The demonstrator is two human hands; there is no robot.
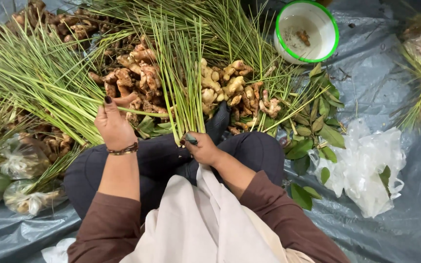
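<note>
Both hands work one bundle of long green stalks [183, 83]: the right hand [201, 148] pinches its cut base above the lap, fingers closed, while the left hand [113, 124] grips neighbouring stalks farther left. Its long axis runs straight away from the right hand, over the knobbly brown ginger roots [220, 85] on the grey plastic sheet [391, 234].

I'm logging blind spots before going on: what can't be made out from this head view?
- Right hand: its grip on the stalk bundle is closed; the dark item in it is too small to identify.
- Bowl: contents too small.
- Bagged bundles: cut off by the left edge.
- Left hand: palm hidden.
</note>
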